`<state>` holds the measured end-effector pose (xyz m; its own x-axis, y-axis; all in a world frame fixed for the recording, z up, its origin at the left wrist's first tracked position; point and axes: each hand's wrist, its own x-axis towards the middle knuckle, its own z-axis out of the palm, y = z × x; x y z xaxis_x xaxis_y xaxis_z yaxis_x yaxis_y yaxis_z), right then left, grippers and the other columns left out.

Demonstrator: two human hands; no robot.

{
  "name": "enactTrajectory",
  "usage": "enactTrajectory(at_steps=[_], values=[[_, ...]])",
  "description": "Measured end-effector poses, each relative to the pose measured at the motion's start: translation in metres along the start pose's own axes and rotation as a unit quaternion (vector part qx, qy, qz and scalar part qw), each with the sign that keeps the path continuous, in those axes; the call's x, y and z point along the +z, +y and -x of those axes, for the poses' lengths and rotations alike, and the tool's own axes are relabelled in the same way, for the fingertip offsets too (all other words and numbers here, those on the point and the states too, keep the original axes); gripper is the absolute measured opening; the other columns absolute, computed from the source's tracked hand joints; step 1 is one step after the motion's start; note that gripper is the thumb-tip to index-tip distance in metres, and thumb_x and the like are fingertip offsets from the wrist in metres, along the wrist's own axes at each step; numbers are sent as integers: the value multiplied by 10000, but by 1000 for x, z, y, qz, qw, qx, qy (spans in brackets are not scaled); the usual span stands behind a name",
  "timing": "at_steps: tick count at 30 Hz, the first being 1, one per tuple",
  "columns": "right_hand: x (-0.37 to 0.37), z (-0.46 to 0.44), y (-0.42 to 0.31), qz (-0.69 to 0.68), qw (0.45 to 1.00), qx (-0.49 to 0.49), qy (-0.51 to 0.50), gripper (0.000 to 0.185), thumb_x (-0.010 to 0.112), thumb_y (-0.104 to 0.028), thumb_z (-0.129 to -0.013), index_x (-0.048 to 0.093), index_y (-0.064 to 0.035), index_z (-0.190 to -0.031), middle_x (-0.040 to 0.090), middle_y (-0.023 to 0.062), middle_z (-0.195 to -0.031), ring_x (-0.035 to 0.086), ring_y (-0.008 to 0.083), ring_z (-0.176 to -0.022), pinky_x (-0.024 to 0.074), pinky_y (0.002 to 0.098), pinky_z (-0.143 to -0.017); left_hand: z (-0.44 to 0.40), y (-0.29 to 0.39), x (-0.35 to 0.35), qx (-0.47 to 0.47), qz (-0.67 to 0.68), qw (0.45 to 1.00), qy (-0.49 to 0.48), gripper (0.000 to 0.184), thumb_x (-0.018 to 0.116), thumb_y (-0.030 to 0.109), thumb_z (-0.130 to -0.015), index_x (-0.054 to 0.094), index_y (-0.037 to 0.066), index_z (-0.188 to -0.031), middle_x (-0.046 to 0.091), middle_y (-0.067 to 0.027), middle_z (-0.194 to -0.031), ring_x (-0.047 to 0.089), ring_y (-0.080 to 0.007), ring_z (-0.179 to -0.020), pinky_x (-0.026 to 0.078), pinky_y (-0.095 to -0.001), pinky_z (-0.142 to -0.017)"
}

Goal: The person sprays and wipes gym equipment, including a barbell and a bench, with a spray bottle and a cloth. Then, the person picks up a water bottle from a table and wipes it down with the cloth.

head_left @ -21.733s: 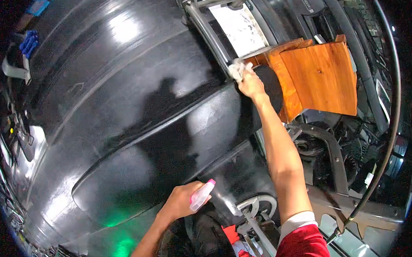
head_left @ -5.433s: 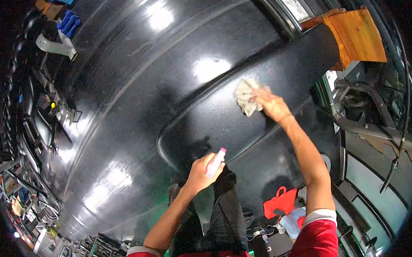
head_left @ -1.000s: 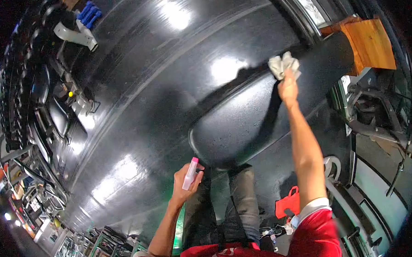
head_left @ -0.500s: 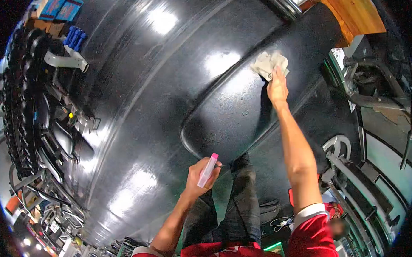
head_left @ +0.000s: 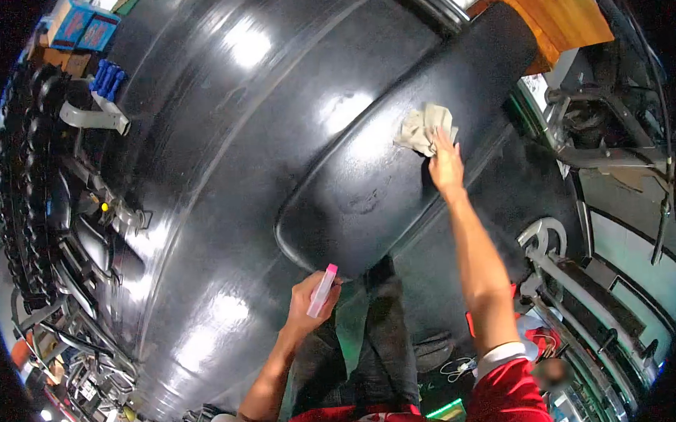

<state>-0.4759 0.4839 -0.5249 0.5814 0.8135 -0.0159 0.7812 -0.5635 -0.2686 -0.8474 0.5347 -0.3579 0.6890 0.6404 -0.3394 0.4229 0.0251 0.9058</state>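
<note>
My right hand (head_left: 447, 167) presses a crumpled beige cloth (head_left: 426, 129) onto a black padded bench (head_left: 396, 171), its fingers lying over the cloth's near edge. A patch of wet-looking marks (head_left: 370, 200) shows on the pad, nearer to me than the cloth. Close to the bench's rounded near end, my left hand (head_left: 308, 299) is closed around a slim, see-through pinkish bottle (head_left: 323, 291) with a bright pink top. The bottle is held tilted, and part of it is hidden by the hand.
Racks of black dumbbells (head_left: 31, 179) line the left side, with blue dumbbells (head_left: 107, 79) near a blue box (head_left: 83, 26). A wooden piece (head_left: 559, 16) stands at the bench's far end. Grey metal gym frames (head_left: 614, 154) are at right. Another person (head_left: 552, 373) is partly visible at lower right.
My right hand has drawn the cloth slightly towards me along the pad. Scattered drops there now look smeared. The whole view has shifted a little, and the left hand keeps its bottle.
</note>
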Motion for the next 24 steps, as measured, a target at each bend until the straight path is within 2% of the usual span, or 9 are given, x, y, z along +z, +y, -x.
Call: enactTrajectory(at_steps=[2, 6, 8, 12, 15, 18, 19, 22, 24], values=[[4, 14, -41, -114, 986, 118, -7, 532, 521, 18, -776, 468, -48, -1301, 470, 200, -1320, 481, 371, -1168, 366, 428, -1022, 1, 1, 6, -23, 20, 1000, -1, 118, 634, 47, -809, 619, 33, -925, 627, -108, -799, 632, -234, -685, 483, -308, -629], [27, 92, -47, -99, 947, -280, -122, 398, 554, -135, -838, 561, -136, -1236, 559, 130, -1254, 488, 304, -1204, 389, 336, -1025, -1, 16, 16, -65, 39, 997, -19, 122, 635, 47, -808, 621, 34, -928, 631, -114, -821, 644, -249, -717, 494, -318, -645], [9, 89, -9, -146, 920, -294, -213, 336, 546, -181, -847, 598, -169, -1178, 554, 107, -1265, 485, 266, -1212, 396, 339, -1021, 0, 18, 21, 2, 9, 1000, -8, 130, 639, 48, -804, 621, 32, -932, 630, -115, -839, 640, -266, -721, 495, -327, -649], [-11, 39, 40, -266, 953, 70, -130, 336, 501, -19, -818, 588, -56, -1140, 545, 170, -1233, 510, 315, -1133, 378, 366, -1012, 4, 20, 24, -34, -2, 999, -24, 154, 648, 46, -798, 616, 32, -947, 626, -118, -848, 636, -290, -740, 494, -344, -665], [4, 54, 3, -140, 984, 115, 6, 505, 453, 49, -787, 449, 18, -1291, 482, 231, -1291, 480, 368, -1161, 327, 404, -1053, 5, 18, 31, -62, -1, 997, -39, 152, 646, 48, -802, 613, 30, -950, 625, -121, -852, 636, -283, -736, 495, -340, -666], [27, 123, -40, -181, 981, 32, -63, 518, 520, -61, -832, 448, -112, -1343, 476, 185, -1321, 411, 334, -1265, 271, 391, -1110, 4, 25, 45, -25, -6, 999, -25, 140, 642, 52, -807, 611, 25, -942, 623, -122, -850, 637, -274, -732, 495, -332, -663], [21, 133, -32, -45, 968, -209, -132, 441, 551, -91, -790, 561, -156, -1226, 528, 107, -1292, 424, 297, -1266, 280, 402, -1116, 5, 29, 48, -25, -8, 999, -23, 140, 642, 52, -807, 611, 25, -942, 623, -122, -850, 637, -274, -732, 495, -332, -663], [2, 110, 20, -74, 920, -348, -167, 306, 550, -112, -783, 638, -154, -1073, 580, 52, -1230, 453, 256, -1243, 313, 420, -1092, 6, 36, 60, -37, 32, 999, -9, 132, 640, 57, -812, 612, 20, -936, 623, -120, -846, 638, -268, -733, 494, -325, -661], [-38, 66, 22, -87, 957, -213, -176, 270, 498, -132, -816, 646, -145, -1040, 611, 71, -1133, 530, 265, -1090, 411, 402, -963, 11, 31, 69, -19, 29, 999, 10, 128, 641, 59, -814, 613, 19, -932, 624, -117, -842, 639, -265, -733, 496, -323, -660]])
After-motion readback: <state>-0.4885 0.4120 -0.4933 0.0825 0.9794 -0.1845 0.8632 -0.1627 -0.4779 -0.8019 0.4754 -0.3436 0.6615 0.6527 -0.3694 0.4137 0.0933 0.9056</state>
